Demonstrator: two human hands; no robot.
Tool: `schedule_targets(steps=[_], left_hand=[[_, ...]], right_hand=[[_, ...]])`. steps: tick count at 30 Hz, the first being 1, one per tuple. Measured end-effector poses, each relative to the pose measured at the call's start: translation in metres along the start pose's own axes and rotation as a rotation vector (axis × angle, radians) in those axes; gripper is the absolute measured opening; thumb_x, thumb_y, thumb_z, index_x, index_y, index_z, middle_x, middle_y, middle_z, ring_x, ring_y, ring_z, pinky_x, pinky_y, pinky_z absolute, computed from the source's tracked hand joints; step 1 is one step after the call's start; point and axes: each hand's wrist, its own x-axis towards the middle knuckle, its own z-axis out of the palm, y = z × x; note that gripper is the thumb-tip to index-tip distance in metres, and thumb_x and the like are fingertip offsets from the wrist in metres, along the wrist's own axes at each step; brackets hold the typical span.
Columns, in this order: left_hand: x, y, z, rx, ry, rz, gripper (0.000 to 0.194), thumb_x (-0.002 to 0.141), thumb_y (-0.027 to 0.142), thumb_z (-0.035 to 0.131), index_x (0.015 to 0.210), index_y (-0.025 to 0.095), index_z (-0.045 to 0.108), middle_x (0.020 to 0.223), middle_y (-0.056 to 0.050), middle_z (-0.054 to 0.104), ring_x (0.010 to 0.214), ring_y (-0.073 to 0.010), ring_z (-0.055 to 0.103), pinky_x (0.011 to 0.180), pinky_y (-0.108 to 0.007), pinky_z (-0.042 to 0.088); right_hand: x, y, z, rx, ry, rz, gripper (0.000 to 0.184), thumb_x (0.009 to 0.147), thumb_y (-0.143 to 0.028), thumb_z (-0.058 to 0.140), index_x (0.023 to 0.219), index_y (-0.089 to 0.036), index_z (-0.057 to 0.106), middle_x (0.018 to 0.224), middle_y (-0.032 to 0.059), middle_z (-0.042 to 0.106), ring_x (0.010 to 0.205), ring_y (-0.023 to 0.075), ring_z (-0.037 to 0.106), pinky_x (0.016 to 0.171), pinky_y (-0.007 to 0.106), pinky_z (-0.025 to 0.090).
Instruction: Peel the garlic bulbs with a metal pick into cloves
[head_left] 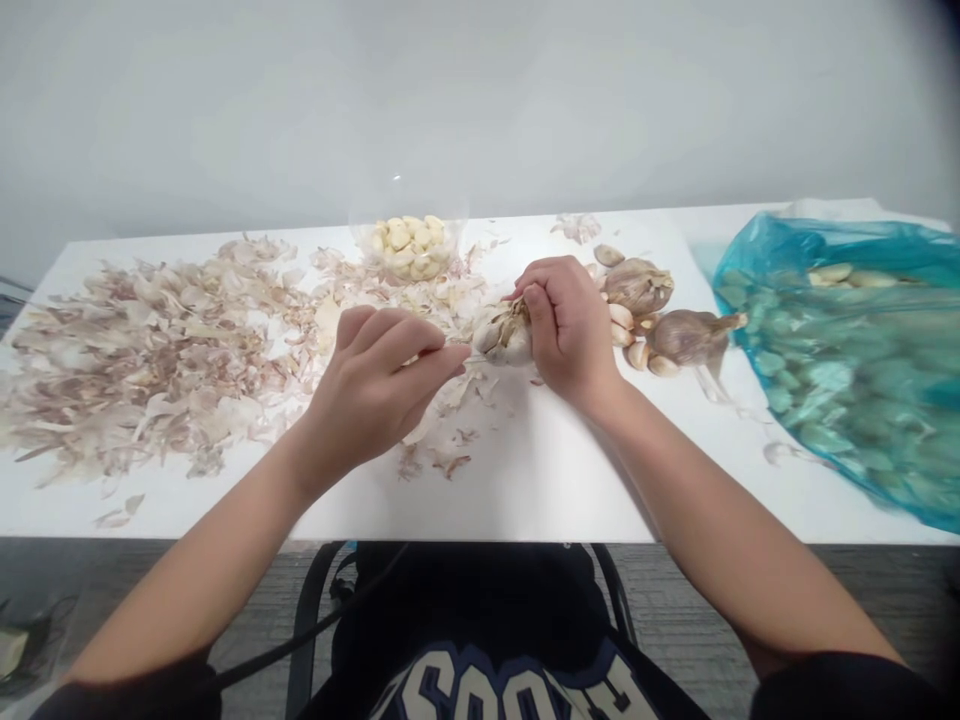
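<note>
The right hand [570, 335] clamps a garlic bulb [502, 337] lying roughly crosswise between the hands, nearer the right; the left hand [375, 385] is apart, its pinched fingertips [456, 364] just beside the bulb, holding what I can't quite tell

Unreadable lettering [510, 690] on dark shirt [465, 600]

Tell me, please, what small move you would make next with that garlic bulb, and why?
I would probably pull the torn papery skin off the garlic bulb with the left hand while the right hand steadies it, since pale cloves show through and that skin looks loose.
</note>
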Motion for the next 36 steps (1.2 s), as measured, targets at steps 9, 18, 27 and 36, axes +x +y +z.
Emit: schedule_targets(steps=[9, 18, 27, 36], left_hand=[[0.012, -0.002, 0.009, -0.108, -0.079, -0.094, 0.01, 0.096, 0.021, 0.056, 0.094, 0.02, 0.066, 0.082, -0.002, 0.059, 0.078, -0.0147, 0.05, 0.076, -0.033, 0.039], [0.014, -0.004, 0.016, -0.266, -0.117, -0.176, 0.015, 0.097, 0.023, 0.054, 0.094, 0.018, 0.068, 0.081, -0.002, 0.06, 0.077, -0.0144, 0.05, 0.075, -0.033, 0.041], [0.012, -0.004, 0.019, -0.371, -0.096, -0.22, 0.011, 0.094, 0.02, 0.057, 0.093, 0.017, 0.068, 0.083, -0.003, 0.061, 0.078, -0.0146, 0.052, 0.075, -0.033, 0.043], [0.013, 0.001, 0.023, -0.362, -0.024, -0.197, 0.011, 0.094, 0.016, 0.057, 0.089, 0.016, 0.067, 0.082, -0.002, 0.061, 0.075, -0.0123, 0.052, 0.072, -0.03, 0.043]], right_hand=[[0.0, 0.0, -0.001, 0.008, -0.032, -0.027, 0.025, 0.1, -0.026, 0.035, 0.084, -0.02, 0.052, 0.088, 0.007, 0.06, 0.086, 0.0153, 0.055, 0.079, 0.033, 0.046], [0.0, 0.001, -0.001, 0.003, -0.026, -0.036, 0.023, 0.1, -0.024, 0.035, 0.084, -0.02, 0.052, 0.088, 0.007, 0.06, 0.086, 0.0149, 0.055, 0.079, 0.032, 0.045], [0.0, 0.0, 0.0, 0.006, -0.024, -0.047, 0.023, 0.1, -0.022, 0.036, 0.084, -0.019, 0.053, 0.087, 0.0065, 0.059, 0.086, 0.014, 0.055, 0.08, 0.032, 0.045], [0.0, 0.001, -0.001, -0.028, -0.03, -0.056, 0.023, 0.099, -0.022, 0.036, 0.084, -0.019, 0.053, 0.087, 0.0067, 0.06, 0.086, 0.0143, 0.055, 0.08, 0.032, 0.045]])
